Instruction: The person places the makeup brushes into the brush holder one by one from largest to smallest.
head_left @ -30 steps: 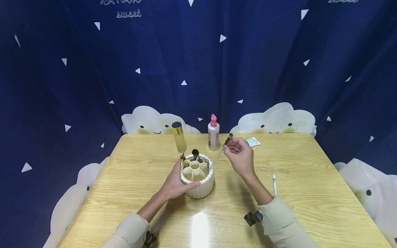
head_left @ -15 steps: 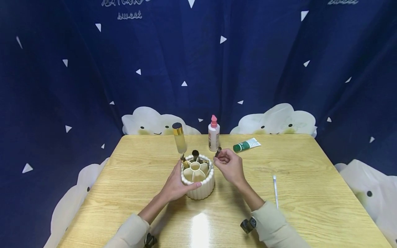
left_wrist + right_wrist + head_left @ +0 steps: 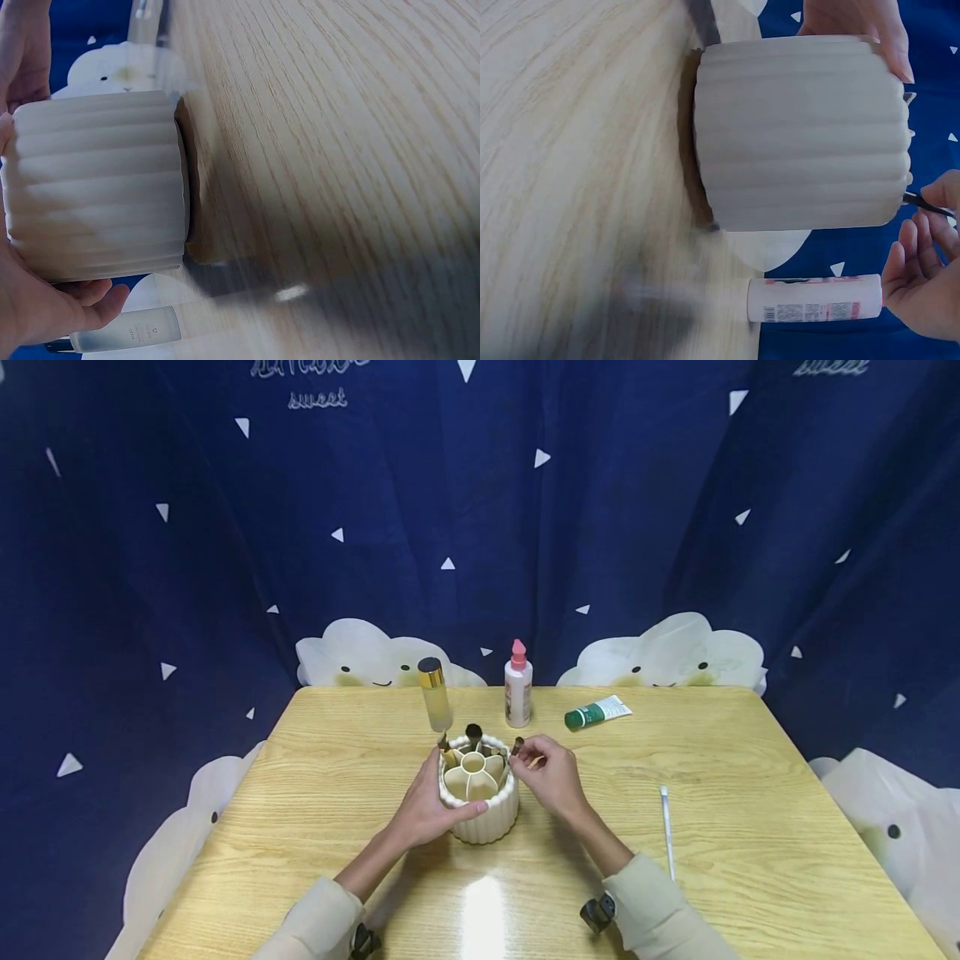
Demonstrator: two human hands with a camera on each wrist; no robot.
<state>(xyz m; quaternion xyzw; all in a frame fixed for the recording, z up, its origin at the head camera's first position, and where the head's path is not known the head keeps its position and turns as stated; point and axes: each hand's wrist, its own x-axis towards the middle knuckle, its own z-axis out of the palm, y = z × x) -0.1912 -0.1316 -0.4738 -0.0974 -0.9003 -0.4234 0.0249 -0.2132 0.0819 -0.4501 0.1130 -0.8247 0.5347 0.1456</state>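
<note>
A round cream ribbed organizer (image 3: pixel 486 822) with petal-shaped compartments stands on the table. My left hand (image 3: pixel 424 803) grips its left side, thumb across the front and fingers behind. Between thumb and fingertips, my right hand (image 3: pixel 553 774) pinches a makeup brush (image 3: pixel 517 745) at the organizer's right rim. The brush's dark bristles point up and its handle reaches down inside; the lower end is hidden. A dark-headed makeup brush (image 3: pixel 473 732) stands in the back compartment, and further slim items (image 3: pixel 446 748) stand at the left. In the right wrist view the pinched handle (image 3: pixel 922 202) shows at the rim.
Behind the organizer stand a yellowish bottle with a black and gold cap (image 3: pixel 436 697) and a white pump bottle with a pink top (image 3: pixel 517 693). A green and white tube (image 3: pixel 597 713) lies at back right. A thin white stick (image 3: pixel 667 831) lies right of my right forearm.
My right hand has moved left and down, lowering the brush into the organizer's right side. The tube behind it has come into full view. My left hand keeps its grip.
</note>
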